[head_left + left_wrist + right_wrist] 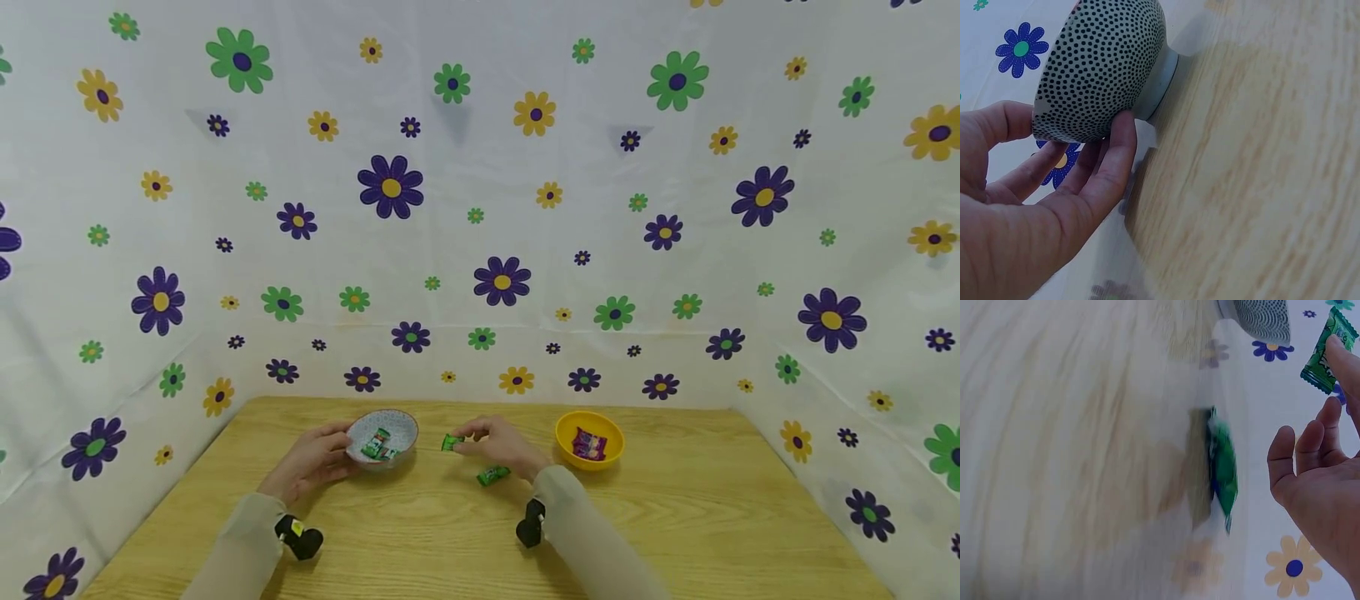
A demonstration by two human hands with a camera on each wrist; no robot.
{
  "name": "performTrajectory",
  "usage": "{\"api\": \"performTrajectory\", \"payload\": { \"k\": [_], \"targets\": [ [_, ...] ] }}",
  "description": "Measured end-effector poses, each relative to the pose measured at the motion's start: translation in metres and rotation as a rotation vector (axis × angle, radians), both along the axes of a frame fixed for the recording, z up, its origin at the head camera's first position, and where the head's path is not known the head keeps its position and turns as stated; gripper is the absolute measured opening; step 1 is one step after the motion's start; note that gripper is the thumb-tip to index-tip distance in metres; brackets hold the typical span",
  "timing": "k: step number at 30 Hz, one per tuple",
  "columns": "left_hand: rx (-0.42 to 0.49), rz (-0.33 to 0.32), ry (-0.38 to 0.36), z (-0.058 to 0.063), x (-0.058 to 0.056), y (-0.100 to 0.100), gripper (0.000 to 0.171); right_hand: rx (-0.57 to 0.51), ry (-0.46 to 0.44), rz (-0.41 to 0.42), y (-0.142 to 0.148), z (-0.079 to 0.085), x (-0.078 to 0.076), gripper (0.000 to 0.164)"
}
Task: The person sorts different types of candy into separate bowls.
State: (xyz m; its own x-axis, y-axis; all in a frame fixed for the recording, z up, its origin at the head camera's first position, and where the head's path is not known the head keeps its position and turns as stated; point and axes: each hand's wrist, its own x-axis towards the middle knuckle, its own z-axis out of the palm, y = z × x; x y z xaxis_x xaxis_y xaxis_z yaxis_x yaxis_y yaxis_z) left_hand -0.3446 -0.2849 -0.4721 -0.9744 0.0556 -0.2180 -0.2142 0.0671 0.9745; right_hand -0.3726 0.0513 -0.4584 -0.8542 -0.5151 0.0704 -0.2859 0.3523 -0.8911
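Note:
My left hand (315,458) holds the side of a speckled bowl (402,427), with fingers under its dotted outer wall (1100,69) in the left wrist view. Green-wrapped candies (377,442) lie in that bowl. Between thumb and fingertips, my right hand (501,446) pinches another green-wrapped candy (1322,359), raised to the right of the bowl. A further green candy (492,476) lies on the table beneath the right hand. The right wrist view shows the remaining fingers of the right hand (1319,487) loosely bent.
A yellow bowl (592,464) with purple-wrapped candies (590,444) stands right of my right hand. The wooden table (420,542) is enclosed at the back and sides by white sheeting (465,242) printed with flowers.

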Motion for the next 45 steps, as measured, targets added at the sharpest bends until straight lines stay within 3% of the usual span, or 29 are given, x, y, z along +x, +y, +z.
{"api": "performTrajectory", "payload": {
  "k": [7, 16, 24, 32, 45],
  "targets": [
    [0.005, 0.009, -0.007, -0.002, -0.001, -0.001, 0.055, -0.042, 0.009, 0.032, -0.027, -0.001, -0.002, 0.019],
    [-0.002, 0.013, -0.019, 0.000, 0.001, -0.001, 0.056, -0.147, -0.046, 0.003, -0.057, 0.000, 0.001, 0.020],
    [0.004, -0.009, -0.003, 0.002, 0.002, 0.000, 0.056, -0.148, -0.016, -0.016, -0.077, 0.002, 0.001, 0.019],
    [0.010, -0.017, 0.010, 0.000, 0.004, -0.001, 0.055, -0.142, -0.013, -0.018, -0.087, 0.001, 0.003, 0.016],
    [0.029, -0.012, 0.017, -0.002, 0.001, -0.003, 0.055, -0.117, -0.032, 0.024, -0.079, 0.000, 0.009, 0.020]
  ]
}}
